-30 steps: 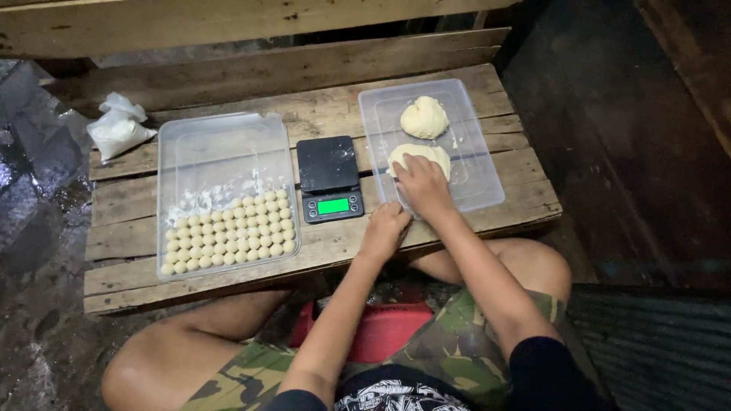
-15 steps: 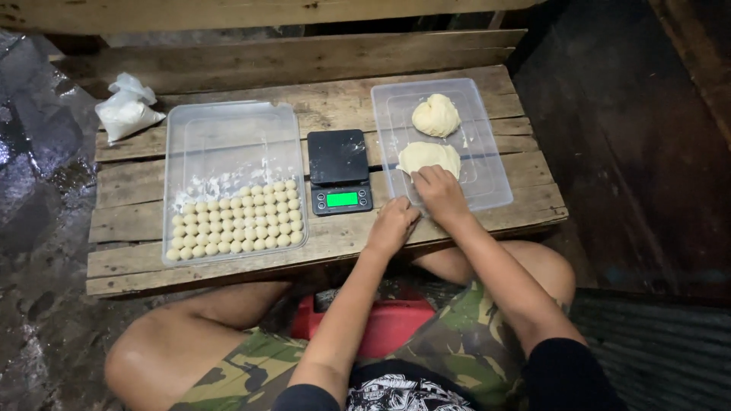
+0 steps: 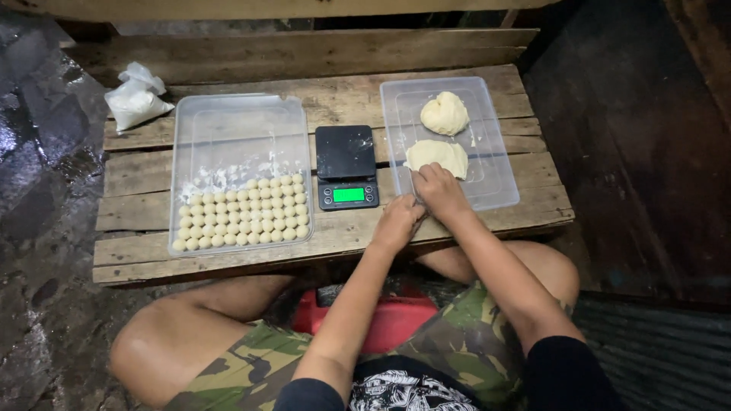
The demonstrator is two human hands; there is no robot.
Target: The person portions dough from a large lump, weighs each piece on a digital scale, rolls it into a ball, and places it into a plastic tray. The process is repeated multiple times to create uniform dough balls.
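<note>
Two pale dough lumps lie in a clear plastic tray [image 3: 499, 171] on the right of a wooden pallet table: a flatter one [image 3: 438, 154] near me and a rounder one [image 3: 445, 113] behind it. My right hand [image 3: 439, 192] rests at the near edge of the flatter lump, fingers curled against it. My left hand [image 3: 397, 221] is pressed against the right hand at the tray's front left corner; whether it holds dough is hidden. A black digital scale [image 3: 346, 167] with a green display stands just left of the hands.
A second clear tray [image 3: 236, 129] on the left holds several rows of small dough balls [image 3: 244, 214] at its near end. A white plastic bag [image 3: 134, 99] lies at the table's back left corner. A red stool [image 3: 381, 320] sits between my knees.
My right hand has drawn back from on top of the flatter dough lump to its near edge, meeting the left hand. The camera view shifted slightly.
</note>
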